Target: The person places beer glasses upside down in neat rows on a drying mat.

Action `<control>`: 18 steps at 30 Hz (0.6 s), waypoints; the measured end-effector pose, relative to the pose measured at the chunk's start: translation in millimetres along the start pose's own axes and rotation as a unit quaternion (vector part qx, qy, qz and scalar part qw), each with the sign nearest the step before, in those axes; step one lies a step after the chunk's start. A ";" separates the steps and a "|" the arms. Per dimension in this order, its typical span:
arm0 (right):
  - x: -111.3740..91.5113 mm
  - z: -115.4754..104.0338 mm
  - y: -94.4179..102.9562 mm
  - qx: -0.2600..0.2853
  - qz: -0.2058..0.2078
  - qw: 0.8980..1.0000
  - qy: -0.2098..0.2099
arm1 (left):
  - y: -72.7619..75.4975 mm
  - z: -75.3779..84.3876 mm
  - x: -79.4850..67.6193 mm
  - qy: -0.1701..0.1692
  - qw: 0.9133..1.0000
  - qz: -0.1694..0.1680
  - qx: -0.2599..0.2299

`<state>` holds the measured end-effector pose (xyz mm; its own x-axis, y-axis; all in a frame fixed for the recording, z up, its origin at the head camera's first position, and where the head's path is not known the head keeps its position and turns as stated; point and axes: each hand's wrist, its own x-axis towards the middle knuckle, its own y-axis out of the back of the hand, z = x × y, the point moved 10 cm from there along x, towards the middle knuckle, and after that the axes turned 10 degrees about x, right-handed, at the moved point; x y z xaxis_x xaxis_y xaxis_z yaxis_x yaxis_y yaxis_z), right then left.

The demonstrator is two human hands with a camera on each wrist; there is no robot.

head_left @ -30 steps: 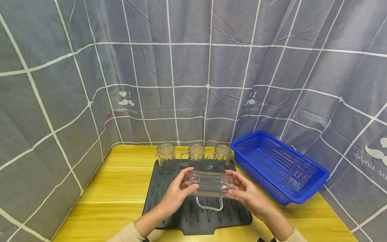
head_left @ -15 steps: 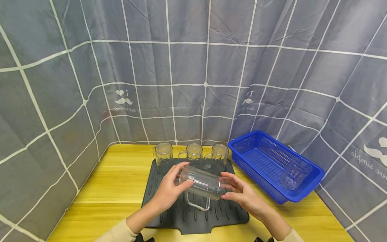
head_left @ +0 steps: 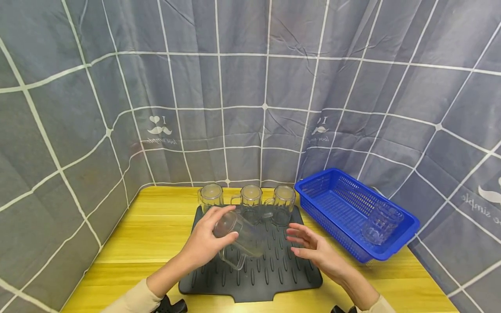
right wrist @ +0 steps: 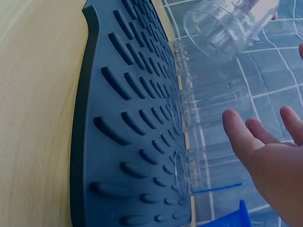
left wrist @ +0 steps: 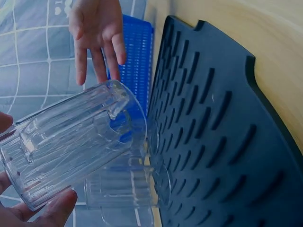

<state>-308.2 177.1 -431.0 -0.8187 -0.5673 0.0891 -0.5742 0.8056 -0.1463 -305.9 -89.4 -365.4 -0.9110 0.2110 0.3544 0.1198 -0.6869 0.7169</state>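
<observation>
A clear glass mug [head_left: 244, 237] is tilted above the dark drying mat [head_left: 274, 278], its handle toward the front. My left hand [head_left: 209, 237] grips it near the base; in the left wrist view the mug [left wrist: 75, 137] has its mouth angled toward the mat. My right hand [head_left: 318, 252] is apart from the mug, over the mat's right side, fingers relaxed and holding nothing. Along the mat's back edge three glass mugs stand upside down: a left one [head_left: 212, 193], a middle one [head_left: 251, 200] and a right one [head_left: 282, 204].
A blue perforated basket [head_left: 313, 204] stands at the right on the wooden table [head_left: 129, 248], with clear glassware [head_left: 381, 224] in its near end. A grey gridded curtain [head_left: 242, 87] encloses the table at the back and sides.
The mug has moved left and turned from level to tilted, mouth downward. My right hand has let go of it, and my left hand now holds it alone.
</observation>
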 end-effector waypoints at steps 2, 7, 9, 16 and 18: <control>-1.1 0.2 1.8 -0.006 0.004 1.000 -0.002 | 1.1 -2.5 -1.4 0.003 1.000 -0.001 0.010; -4.0 3.3 7.5 -0.021 0.015 1.000 -0.012 | 4.4 -9.8 -5.3 0.009 1.000 0.001 0.027; -4.6 5.1 9.6 -0.027 0.016 0.999 -0.015 | 6.6 -12.6 -6.1 0.013 0.999 0.004 0.034; -5.0 10.4 14.4 -0.054 0.018 0.998 -0.017 | 14.3 -16.9 -5.5 0.010 0.997 0.010 0.072; -5.3 11.6 14.6 -0.058 0.017 0.998 -0.017 | 16.0 -18.5 -5.4 0.010 0.997 0.010 0.081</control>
<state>-312.2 189.8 -445.0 -0.8375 -0.5440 0.0516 -0.5459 0.8372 -0.0335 -306.4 -114.4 -367.0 -0.9151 0.1828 0.3593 0.1993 -0.5697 0.7973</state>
